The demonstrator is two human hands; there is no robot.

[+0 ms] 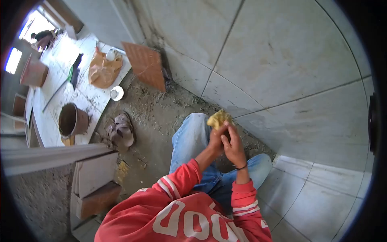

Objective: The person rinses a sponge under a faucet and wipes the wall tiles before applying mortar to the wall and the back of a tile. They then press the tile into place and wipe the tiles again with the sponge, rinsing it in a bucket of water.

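Head view, centre of frame: crumpled, soft-looking yellow wad, no clear long axis, directly above the left hand, which pinches its lower edge. Right hand: against the left, fingertips at the wad's lower right; grip cannot be told. Left fingers mostly hidden; wad's underside unseen.

The wall tiles are looking smooth and glossy, the floor rough, the yellow wad matt.
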